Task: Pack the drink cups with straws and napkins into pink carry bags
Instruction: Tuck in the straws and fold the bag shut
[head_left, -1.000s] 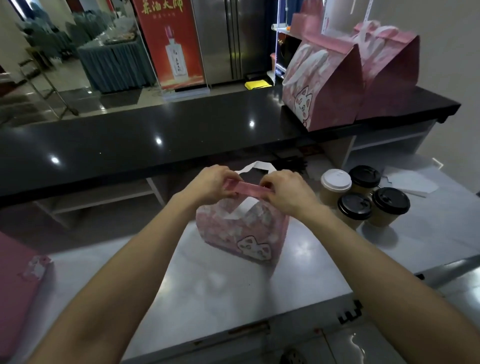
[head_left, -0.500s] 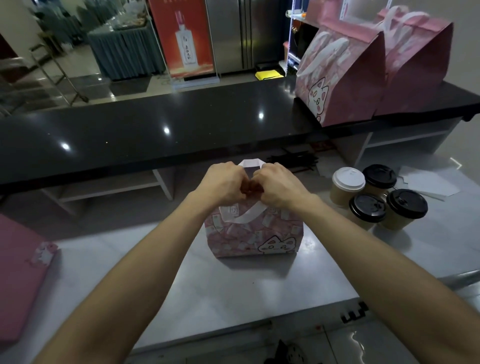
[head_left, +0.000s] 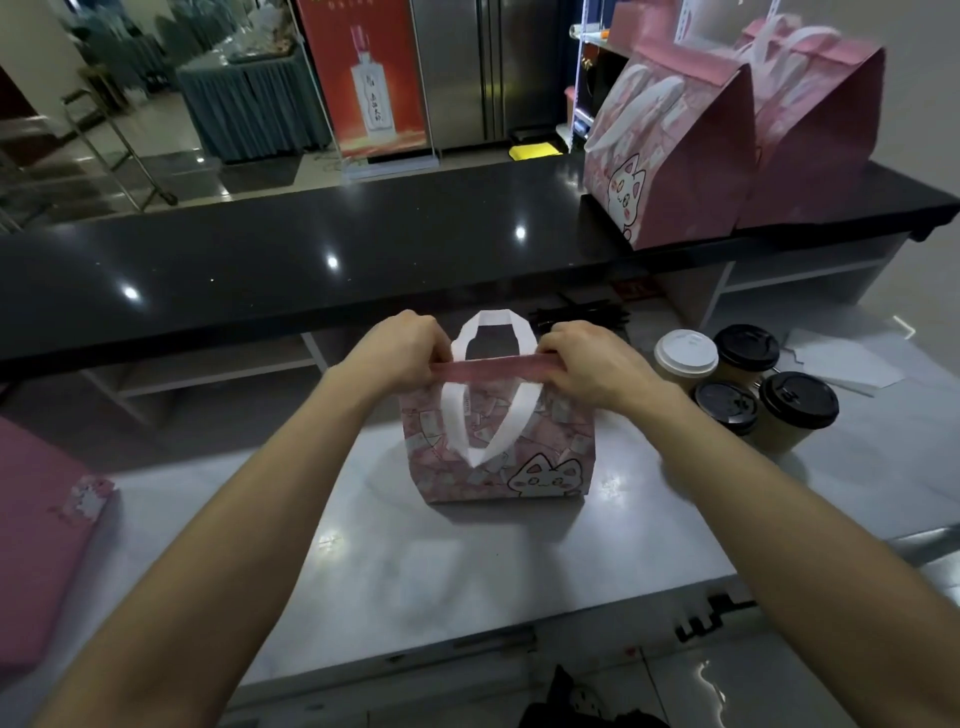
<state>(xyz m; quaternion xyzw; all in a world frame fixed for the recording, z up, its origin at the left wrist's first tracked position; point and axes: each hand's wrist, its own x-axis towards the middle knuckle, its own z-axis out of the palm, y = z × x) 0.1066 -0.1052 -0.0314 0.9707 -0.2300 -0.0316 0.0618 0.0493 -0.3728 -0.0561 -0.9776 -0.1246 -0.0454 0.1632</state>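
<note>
A pink carry bag (head_left: 550, 452) with a cat print and white handles stands upright on the grey counter (head_left: 467, 561). My left hand (head_left: 400, 353) pinches the left end of its folded top edge, and my right hand (head_left: 587, 361) pinches the right end. The top strip is pressed flat between them, with one white handle loop standing up behind it. To the right stand several lidded paper cups: one with a white lid (head_left: 684, 353) and three with black lids (head_left: 797, 400). The bag's contents are hidden.
Two closed pink bags (head_left: 691, 171) sit on the raised black counter (head_left: 311, 260) at the back right. A stack of flat pink bags (head_left: 36, 540) lies at the left edge. White napkins (head_left: 852, 358) lie behind the cups, and dark straws (head_left: 582, 317) behind the bag.
My hands, bunched together at the middle of the bag's top half a second ago, have slid apart to its two ends, flattening the folded edge. The bag stands square to me.
</note>
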